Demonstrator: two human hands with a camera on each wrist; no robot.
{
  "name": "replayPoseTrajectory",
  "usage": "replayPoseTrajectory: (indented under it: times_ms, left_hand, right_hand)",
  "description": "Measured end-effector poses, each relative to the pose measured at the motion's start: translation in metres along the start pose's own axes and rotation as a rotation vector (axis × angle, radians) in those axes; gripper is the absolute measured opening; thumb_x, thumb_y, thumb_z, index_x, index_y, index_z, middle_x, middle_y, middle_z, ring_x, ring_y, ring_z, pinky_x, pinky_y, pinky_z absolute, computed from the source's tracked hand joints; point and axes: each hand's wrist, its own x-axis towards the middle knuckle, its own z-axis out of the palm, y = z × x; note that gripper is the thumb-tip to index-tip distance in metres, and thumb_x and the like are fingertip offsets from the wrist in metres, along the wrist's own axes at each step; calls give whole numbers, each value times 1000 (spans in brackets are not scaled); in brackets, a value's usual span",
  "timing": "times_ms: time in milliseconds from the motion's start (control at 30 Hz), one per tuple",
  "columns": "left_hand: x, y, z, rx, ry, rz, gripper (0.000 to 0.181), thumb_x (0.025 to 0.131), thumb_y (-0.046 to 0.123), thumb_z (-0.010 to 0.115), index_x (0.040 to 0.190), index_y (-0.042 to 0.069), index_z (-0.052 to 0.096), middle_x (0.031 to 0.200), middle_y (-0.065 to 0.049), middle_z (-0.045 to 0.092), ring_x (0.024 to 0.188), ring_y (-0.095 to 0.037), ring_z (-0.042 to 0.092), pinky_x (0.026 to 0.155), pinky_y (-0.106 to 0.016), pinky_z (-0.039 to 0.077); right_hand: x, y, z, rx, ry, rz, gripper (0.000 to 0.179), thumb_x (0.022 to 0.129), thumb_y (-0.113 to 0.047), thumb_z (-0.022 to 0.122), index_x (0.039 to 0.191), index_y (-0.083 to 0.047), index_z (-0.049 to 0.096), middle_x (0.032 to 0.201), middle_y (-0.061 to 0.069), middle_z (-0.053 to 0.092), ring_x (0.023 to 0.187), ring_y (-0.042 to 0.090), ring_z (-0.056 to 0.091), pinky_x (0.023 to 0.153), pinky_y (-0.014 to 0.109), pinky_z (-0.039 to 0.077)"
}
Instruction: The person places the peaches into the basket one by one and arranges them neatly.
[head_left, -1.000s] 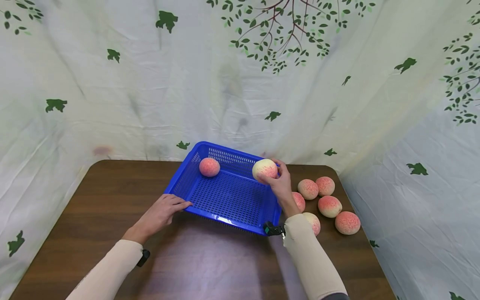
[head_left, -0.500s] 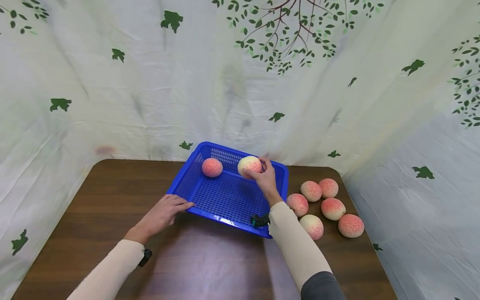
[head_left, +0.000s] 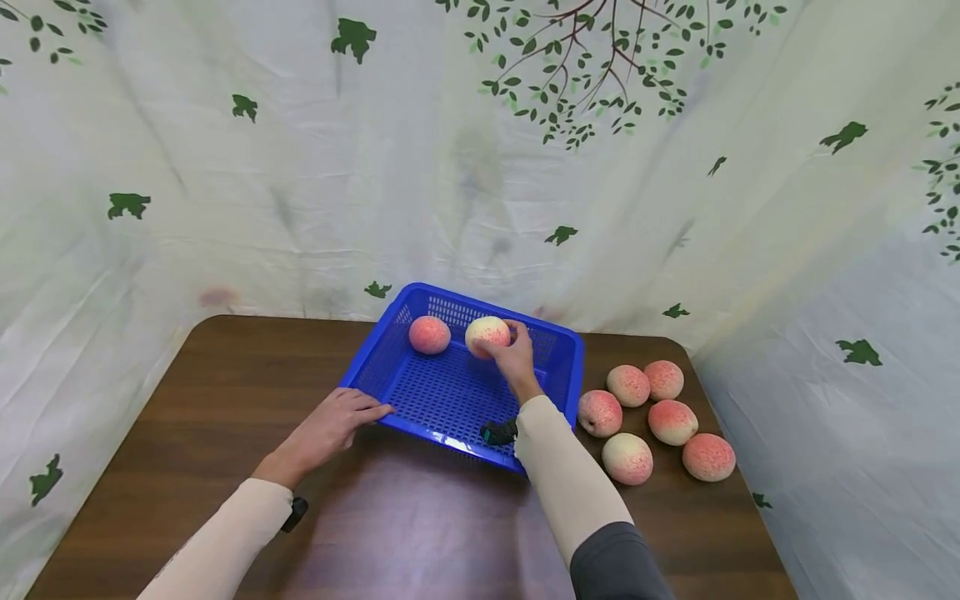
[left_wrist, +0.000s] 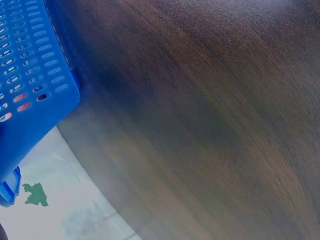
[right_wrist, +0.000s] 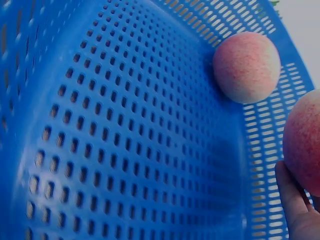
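Observation:
In the head view, a blue perforated plastic basket (head_left: 480, 379) sits on the table, a pink peach (head_left: 430, 335) in its far left corner. My right hand (head_left: 515, 358) pinches a cream-and-pink peach (head_left: 486, 336) inside the basket, near its back wall. The right wrist view shows this held peach (right_wrist: 305, 142) at the right edge with a finger against it, and the other peach (right_wrist: 247, 67) against the basket wall. My left hand (head_left: 333, 427) grips the basket's near left corner, thumb along the front rim. Only the basket's corner (left_wrist: 45, 95) shows clearly in the left wrist view.
Several peaches (head_left: 672, 422) lie loose on the brown wooden table (head_left: 225, 400), right of the basket. A white curtain (head_left: 420, 183) with a leaf print hangs behind the table. The right forearm (head_left: 570, 483) passes over the basket's front rim.
My right hand has carried the cream-and-pink peach leftward from the basket's right rim to beside the other peach. My left hand stays at the near left corner.

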Motion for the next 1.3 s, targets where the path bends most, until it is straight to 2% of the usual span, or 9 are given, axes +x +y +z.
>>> replayPoseTrajectory:
  times_ms: [400, 867, 1067, 1300]
  left_hand:
    - [-1, 0, 3, -28, 7, 23, 47, 70, -15, 72, 112, 8, 71, 98, -4, 70, 92, -24, 61, 82, -43, 48]
    - [-1, -5, 1, -3, 22, 48, 45, 70, -13, 73, 110, 7, 72, 96, -4, 70, 90, -24, 61, 81, -42, 48]
    - [-2, -5, 0, 2, 33, 54, 44, 70, -13, 72, 109, 8, 72, 95, -4, 70, 89, -24, 62, 80, -42, 48]
    - [-3, -6, 0, 0, 44, 59, 45, 69, -14, 71, 108, 8, 72, 95, -4, 70, 89, -24, 61, 79, -42, 47]
  right_hand:
    - [-2, 20, 24, -29, 99, 64, 62, 68, -10, 84, 120, -1, 52, 113, 18, 58, 103, 29, 59, 87, 39, 50]
    - [-2, 23, 48, -74, 213, 89, 60, 59, -12, 89, 105, -3, 51, 107, 16, 59, 103, 30, 56, 91, 40, 45]
    - [-1, 24, 55, -100, 203, 109, 63, 61, -15, 89, 109, -4, 50, 110, 17, 59, 106, 31, 56, 93, 41, 44]
    - [1, 23, 56, -203, 165, 96, 65, 64, -25, 88, 114, -5, 51, 113, 17, 60, 107, 31, 55, 93, 43, 43]
